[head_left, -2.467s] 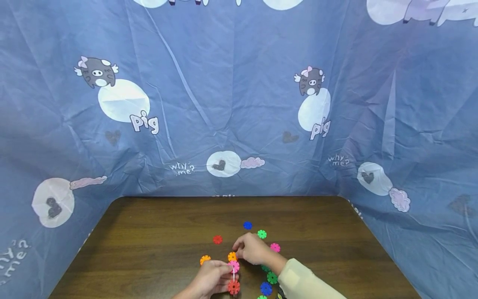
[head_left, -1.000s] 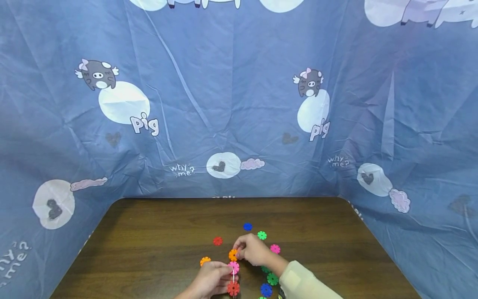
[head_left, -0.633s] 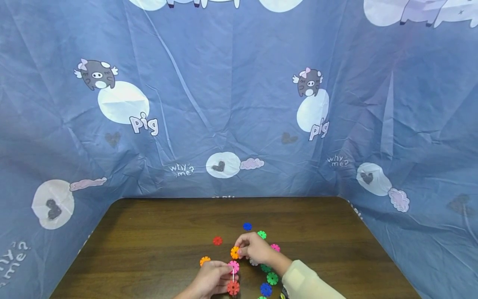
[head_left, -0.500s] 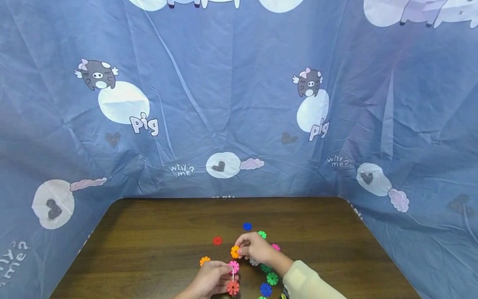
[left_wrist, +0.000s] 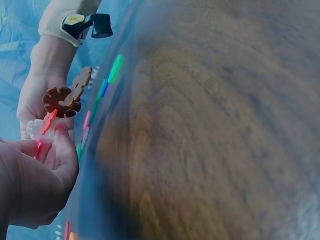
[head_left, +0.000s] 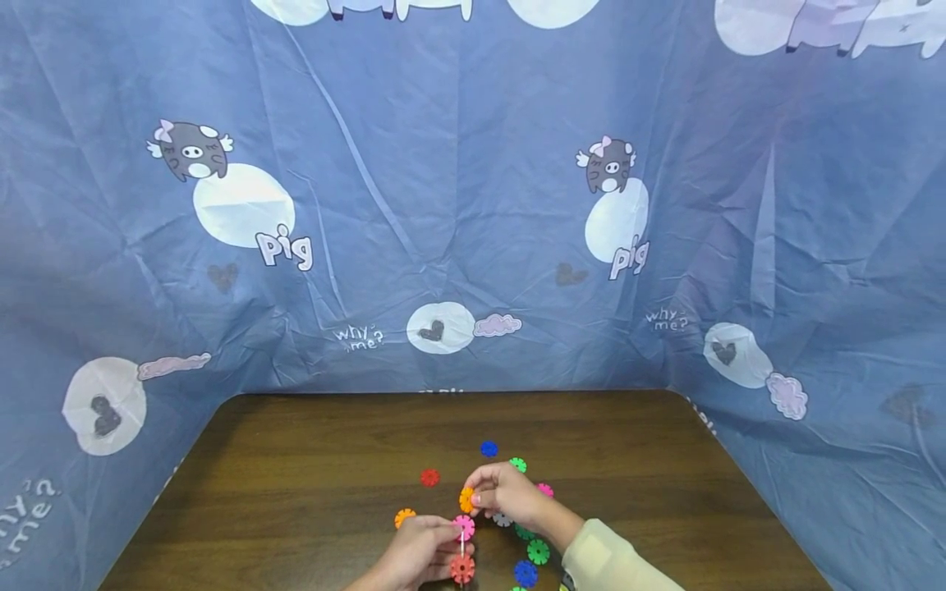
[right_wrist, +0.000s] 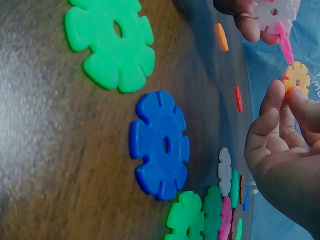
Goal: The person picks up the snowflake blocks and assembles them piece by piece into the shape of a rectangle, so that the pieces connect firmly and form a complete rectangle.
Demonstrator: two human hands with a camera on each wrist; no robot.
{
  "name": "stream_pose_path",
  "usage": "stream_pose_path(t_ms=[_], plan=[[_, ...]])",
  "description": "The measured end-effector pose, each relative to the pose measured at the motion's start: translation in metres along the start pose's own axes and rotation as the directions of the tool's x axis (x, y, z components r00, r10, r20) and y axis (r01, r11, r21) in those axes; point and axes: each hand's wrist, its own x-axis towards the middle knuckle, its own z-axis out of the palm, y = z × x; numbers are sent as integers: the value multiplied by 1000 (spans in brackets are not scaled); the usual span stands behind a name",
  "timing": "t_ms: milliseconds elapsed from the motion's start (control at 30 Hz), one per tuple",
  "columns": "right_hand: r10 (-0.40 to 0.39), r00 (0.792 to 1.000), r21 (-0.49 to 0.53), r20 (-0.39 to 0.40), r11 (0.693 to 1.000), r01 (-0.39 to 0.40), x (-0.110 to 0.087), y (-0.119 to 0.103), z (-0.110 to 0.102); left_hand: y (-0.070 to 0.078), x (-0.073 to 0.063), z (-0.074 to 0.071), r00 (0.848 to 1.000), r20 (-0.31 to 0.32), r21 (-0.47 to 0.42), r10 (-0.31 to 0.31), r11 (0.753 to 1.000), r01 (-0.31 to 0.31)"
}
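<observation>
Between thumb and fingers, my left hand [head_left: 419, 548] holds a chain of slotted snowflake discs. In the head view its pink disc [head_left: 463, 528] is at the far end and a red disc [head_left: 462, 568] nearer. The left wrist view shows a white disc [left_wrist: 40, 130] and a brown disc [left_wrist: 57, 101] in the same chain. My right hand [head_left: 510, 495] pinches a single orange snowflake disc [head_left: 467, 500] just beyond the pink one. In the right wrist view, the edge of this orange disc [right_wrist: 297, 77] is close beside the chain's pink disc [right_wrist: 285, 45].
On the brown table [head_left: 310, 460] lie loose discs: a red one [head_left: 430, 478], another orange one [head_left: 405, 518] left of my hands, and a blue one [head_left: 489, 449] farther back. Several more, including a green disc [head_left: 538, 552] and a blue disc [head_left: 525, 573], lie on the right.
My right hand has drawn the orange disc slightly away from the pink one, back and to the right. A grey disc on the table has come into view. My left hand stays nearly still.
</observation>
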Motion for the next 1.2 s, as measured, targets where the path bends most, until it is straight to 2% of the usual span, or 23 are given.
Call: stream_pose_path(t_ms=[300,467,1200], plan=[[-22,999,73,29,997,20,-2,4,4,-1,-1,0,1000,12,-15,16,1000,-16],[-15,999,81,31,997,13,-2,6,7,-2,-1,1,999,17,-21,33,999,-33],[-40,996,137,75,990,29,-3,10,10,0,-2,2,999,24,-35,36,999,-35]])
